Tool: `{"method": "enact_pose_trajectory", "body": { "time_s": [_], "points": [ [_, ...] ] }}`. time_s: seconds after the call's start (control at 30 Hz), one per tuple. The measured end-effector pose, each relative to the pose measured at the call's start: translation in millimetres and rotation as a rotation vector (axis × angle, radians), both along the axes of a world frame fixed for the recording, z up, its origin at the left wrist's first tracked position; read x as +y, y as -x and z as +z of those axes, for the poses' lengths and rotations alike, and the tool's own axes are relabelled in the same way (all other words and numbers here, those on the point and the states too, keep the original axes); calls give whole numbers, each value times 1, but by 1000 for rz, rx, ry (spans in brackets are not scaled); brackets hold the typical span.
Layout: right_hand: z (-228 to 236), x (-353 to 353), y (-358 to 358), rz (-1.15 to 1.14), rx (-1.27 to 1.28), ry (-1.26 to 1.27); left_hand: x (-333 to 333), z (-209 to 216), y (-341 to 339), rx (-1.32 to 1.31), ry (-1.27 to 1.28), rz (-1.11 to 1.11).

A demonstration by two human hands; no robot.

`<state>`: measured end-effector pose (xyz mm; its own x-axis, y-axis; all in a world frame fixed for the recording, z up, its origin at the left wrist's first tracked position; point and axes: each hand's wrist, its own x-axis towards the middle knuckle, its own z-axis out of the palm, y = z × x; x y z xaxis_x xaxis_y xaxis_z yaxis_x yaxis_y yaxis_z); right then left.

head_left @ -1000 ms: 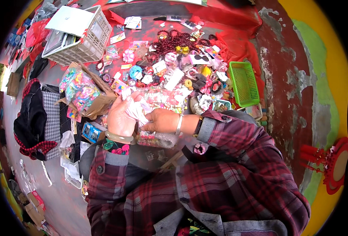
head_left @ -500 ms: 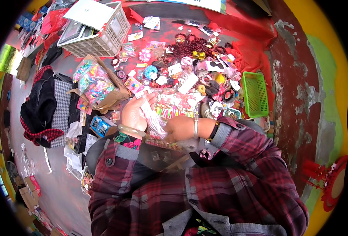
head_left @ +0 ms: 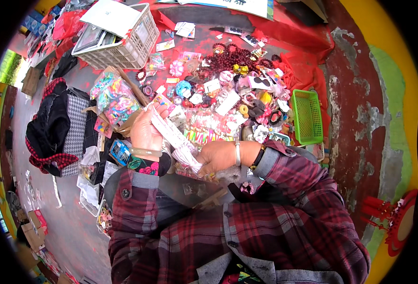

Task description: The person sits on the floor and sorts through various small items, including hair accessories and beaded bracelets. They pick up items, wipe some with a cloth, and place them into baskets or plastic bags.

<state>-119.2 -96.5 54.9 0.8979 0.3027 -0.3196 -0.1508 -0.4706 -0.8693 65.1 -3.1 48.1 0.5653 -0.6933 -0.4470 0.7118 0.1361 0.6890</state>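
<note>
A white, pink-tinged strip of soft material (head_left: 175, 138), its exact kind unclear, is stretched slantwise between my two hands. My left hand (head_left: 145, 132) is closed on its upper end, beside the cardboard box of coloured packets. Gathered folds at the lower end are gripped by my right hand (head_left: 220, 155), its fingers curled and partly hidden. Just beyond the hands lie clear packs (head_left: 204, 136) with pink, green and yellow contents. Farther off spreads a pile of hair ties and trinkets, including a blue scrunchie (head_left: 183, 88) and dark red beads (head_left: 228, 61).
At the far left stands a white plastic crate (head_left: 140, 43) full of flat items. The open cardboard box (head_left: 132, 122) sits left of the pile, and a green basket (head_left: 308, 118) to its right. A black garment (head_left: 50, 123) lies at left; a peeling wall (head_left: 355, 118) rises at right.
My left hand has moved left and slightly up, away from the right hand. The white strip now stretches longer and straighter between them. My right hand has barely moved.
</note>
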Motion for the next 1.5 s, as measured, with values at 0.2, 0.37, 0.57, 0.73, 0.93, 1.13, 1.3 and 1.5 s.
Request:
{"method": "enact_pose_trajectory", "body": {
  "time_s": [0.2,0.37,0.57,0.73,0.93,1.13,1.3,1.5],
  "points": [
    [1,-22,3,-278,3,-90,-9,3,7,73,21,-118],
    [13,-45,3,-603,38,-411,-8,-1,15,147,39,-401],
    [-1,-38,-5,-691,168,-178,-7,-5,39,8,79,-596],
    [-26,-30,-3,-601,156,-306,-7,-19,42,36,110,-501],
    [-22,-22,-9,-527,165,-272,-4,-8,33,42,111,-358],
    [-38,-23,-2,-338,44,197,-1,-1,23,66,192,-279],
    [-40,-33,3,-238,12,521,3,6,13,44,117,-221],
    [-21,-50,-1,-564,-14,649,4,14,14,-64,18,-462]
  ]
}}
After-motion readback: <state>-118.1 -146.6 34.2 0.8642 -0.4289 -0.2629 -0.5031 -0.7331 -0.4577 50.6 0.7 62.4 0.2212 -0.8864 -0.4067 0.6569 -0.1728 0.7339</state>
